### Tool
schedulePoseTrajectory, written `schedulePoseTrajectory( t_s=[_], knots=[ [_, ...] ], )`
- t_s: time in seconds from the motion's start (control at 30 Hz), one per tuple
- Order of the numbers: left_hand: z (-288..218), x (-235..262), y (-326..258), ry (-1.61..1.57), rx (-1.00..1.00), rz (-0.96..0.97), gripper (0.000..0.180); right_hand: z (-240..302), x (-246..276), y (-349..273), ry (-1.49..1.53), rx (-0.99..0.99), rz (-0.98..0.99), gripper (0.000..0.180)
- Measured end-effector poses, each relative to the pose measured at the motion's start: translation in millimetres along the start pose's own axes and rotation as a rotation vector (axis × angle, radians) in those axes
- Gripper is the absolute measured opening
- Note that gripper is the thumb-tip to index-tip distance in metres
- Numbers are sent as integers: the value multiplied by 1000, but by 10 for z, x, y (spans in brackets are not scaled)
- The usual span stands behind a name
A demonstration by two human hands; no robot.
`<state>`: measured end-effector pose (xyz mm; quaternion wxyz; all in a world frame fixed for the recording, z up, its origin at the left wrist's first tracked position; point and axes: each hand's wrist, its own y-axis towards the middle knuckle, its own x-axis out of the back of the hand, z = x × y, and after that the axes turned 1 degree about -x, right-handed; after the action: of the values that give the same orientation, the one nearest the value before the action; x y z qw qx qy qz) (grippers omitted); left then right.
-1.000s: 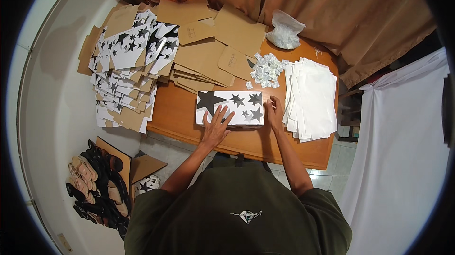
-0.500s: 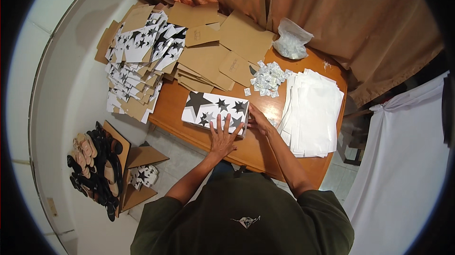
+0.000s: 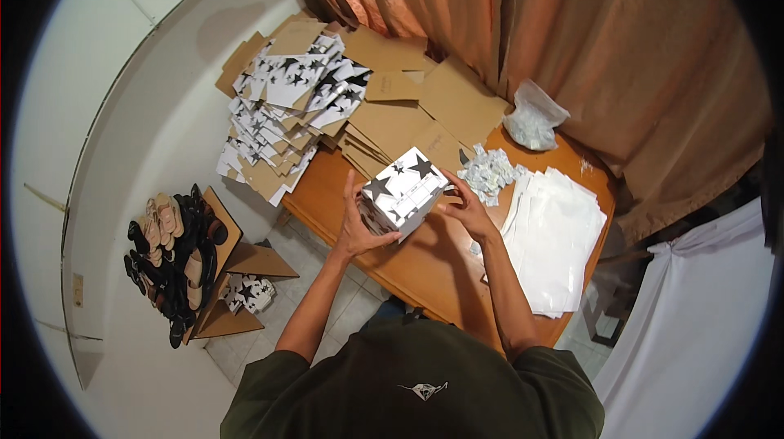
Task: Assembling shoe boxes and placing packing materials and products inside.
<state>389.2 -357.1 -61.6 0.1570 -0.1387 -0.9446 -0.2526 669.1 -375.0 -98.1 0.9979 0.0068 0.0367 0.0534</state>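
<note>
A white shoebox (image 3: 406, 186) printed with black and grey stars is tilted up on end, its short end panel facing up, over the near part of the wooden table. My left hand (image 3: 356, 222) grips its left side, thumb along the lower edge and fingers up the side. At the right side, my right hand (image 3: 467, 206) holds on with its fingertips at the far right corner, thumb bent inward. The underside of the box is hidden. Nearest my right hand lies a heap of small silica gel-like sachets (image 3: 487, 173).
Flat brown cardboard blanks (image 3: 400, 116) and star-printed blanks (image 3: 282, 104) pile up at the back left. White paper sheets (image 3: 551, 235) are stacked at the right of the table (image 3: 392, 267), below a clear plastic bag (image 3: 533, 120). Shoes (image 3: 171, 251) sit on a carton at the left.
The shoebox was lying flat on the table and now is tipped up on end. My left hand moved from its top to its left side; the view shifted too.
</note>
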Motion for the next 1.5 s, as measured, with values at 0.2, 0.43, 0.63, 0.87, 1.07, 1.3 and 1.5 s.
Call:
schedulePoseTrajectory(
  t_s=[0.2, 0.43, 0.63, 0.87, 1.07, 1.3, 1.5],
  knots=[
    [27, 159, 82, -422, 203, -88, 130, 450, -247, 33, -28, 124, -17, 84],
    [-199, 110, 166, -435, 228, 24, 126, 621, -344, -68, -176, 126, -196, 78],
    [-327, 188, 161, -460, 308, 38, 124, 926, -466, -210, -451, 283, -217, 85],
    [-378, 112, 135, -329, 185, -45, 119, 907, -580, -199, -554, 326, -350, 91],
    [-449, 387, 16, -110, 134, -68, 109, 1107, -710, -200, -528, 299, -304, 90],
    [-1304, 874, -254, 534, 183, -129, 113, 1345, -1125, -101, -478, 526, -214, 111],
    [-1596, 1317, -1010, 592, 281, -469, 105, 1641, -1939, -200, -600, 704, 27, 107]
  ],
)
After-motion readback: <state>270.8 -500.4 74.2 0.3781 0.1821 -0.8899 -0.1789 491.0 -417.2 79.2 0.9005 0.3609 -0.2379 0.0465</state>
